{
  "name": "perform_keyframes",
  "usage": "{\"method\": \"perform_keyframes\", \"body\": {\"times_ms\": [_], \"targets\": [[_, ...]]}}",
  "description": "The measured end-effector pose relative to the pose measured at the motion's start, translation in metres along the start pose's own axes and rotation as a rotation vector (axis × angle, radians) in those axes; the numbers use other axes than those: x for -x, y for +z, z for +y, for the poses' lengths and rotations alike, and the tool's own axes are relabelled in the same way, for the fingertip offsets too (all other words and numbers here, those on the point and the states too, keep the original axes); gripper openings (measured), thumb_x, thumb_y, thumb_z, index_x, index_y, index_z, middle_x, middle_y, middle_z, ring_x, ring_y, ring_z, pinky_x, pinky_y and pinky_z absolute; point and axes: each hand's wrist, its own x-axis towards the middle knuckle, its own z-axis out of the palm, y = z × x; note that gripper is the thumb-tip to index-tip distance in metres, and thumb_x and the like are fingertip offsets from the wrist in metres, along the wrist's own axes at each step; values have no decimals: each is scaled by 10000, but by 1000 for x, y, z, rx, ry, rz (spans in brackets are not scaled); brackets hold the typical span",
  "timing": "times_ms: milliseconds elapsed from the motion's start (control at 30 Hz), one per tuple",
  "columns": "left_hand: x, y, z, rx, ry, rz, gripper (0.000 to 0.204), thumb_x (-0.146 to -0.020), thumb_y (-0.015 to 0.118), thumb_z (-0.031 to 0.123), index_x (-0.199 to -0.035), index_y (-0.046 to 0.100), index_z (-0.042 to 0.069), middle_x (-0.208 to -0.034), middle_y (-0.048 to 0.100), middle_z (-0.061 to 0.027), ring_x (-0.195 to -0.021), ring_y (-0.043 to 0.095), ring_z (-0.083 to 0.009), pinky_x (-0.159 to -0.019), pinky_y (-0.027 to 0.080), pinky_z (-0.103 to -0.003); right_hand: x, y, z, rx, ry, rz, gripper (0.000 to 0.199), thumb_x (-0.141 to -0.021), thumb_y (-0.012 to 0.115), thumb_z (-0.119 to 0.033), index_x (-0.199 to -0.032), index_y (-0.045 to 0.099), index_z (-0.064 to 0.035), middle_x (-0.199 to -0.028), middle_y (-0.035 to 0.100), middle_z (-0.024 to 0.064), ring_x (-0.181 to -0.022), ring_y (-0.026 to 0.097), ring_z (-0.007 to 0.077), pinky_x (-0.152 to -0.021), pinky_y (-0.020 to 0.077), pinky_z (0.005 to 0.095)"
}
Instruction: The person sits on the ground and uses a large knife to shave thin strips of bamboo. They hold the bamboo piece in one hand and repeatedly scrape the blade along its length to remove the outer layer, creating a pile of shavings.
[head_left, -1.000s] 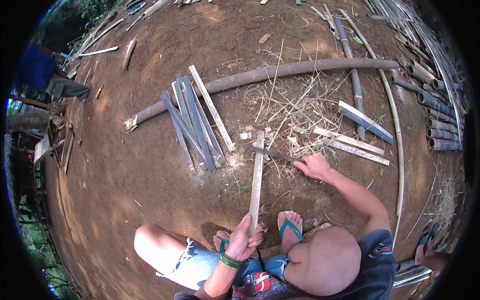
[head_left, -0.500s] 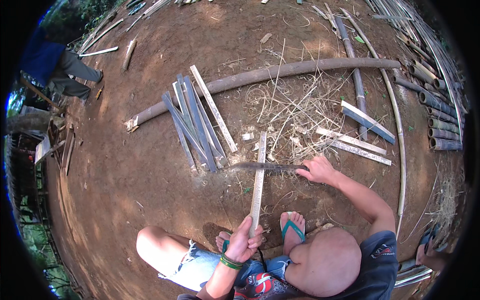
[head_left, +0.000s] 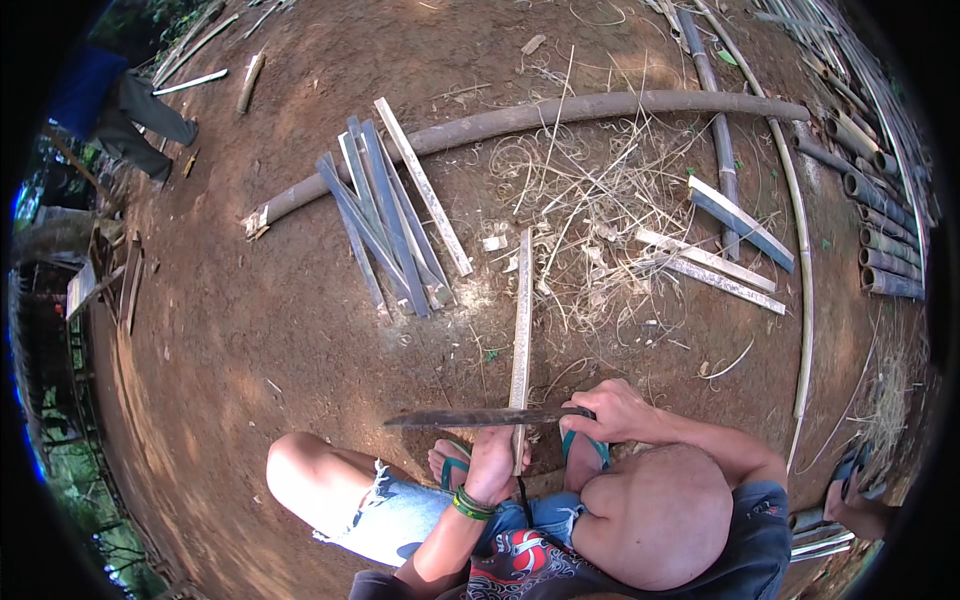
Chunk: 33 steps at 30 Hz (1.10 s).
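Observation:
Between my knees, my left hand [head_left: 492, 464] grips the near end of a pale split bamboo strip [head_left: 523, 325], which points away from me over the dirt. My right hand [head_left: 610, 410] is closed round the handle of a machete [head_left: 470, 418]. Its long dark blade lies crosswise over the strip, pointing left, just beyond my left fingers. Part of the strip's near end is hidden by the blade and hand. Left of the strip's far end rests a pile of dark and pale bamboo strips [head_left: 400, 230].
A long pole [head_left: 500, 123] lies across the ground ahead, with curled shavings [head_left: 600, 200] on its near side. More strips [head_left: 715, 262] lie to the right, near a thin pole [head_left: 795, 230]. Bamboo tubes [head_left: 890, 250] are stacked far right. Another person [head_left: 140, 120] stands far left.
The machete has come back along the strip toward me, from near its far part to just by my left hand. My right arm has bent and drawn closer.

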Motion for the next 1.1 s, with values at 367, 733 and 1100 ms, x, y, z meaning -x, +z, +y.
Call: {"method": "perform_keyframes", "body": {"times_ms": [367, 733, 1100], "targets": [[-4, 2, -9, -117, 92, 39, 272, -1070, 470, 343, -985, 540, 94, -627, 527, 16, -466, 520, -92, -437, 431, -225, -63, -34, 91, 260, 272, 182, 623, -942, 552, -570, -744, 687, 5, -614, 628, 246, -625, 652, 436, -678, 530, 519], [4, -1, -7, -50, 49, 17, 280, -1064, 484, 353, -951, 551, 106, -632, 537, 20, -447, 505, -86, -404, 397, -225, -68, -71, 154, 382, 402, 334, 694, -947, 511, -630, -787, 712, 15, -587, 637, 201, -540, 647, 367, -579, 535, 488], [23, 0, 18, 376, -95, -233, 385, -1084, 418, 316, -1434, 460, 160, -588, 377, 33, -422, 356, -68, -361, 296, -204, -37, -28, 30, -31, 332, -25, 592, -920, 583, -574, -722, 658, -22, -560, 589, 207, -565, 627, 398, -572, 504, 495]]}}
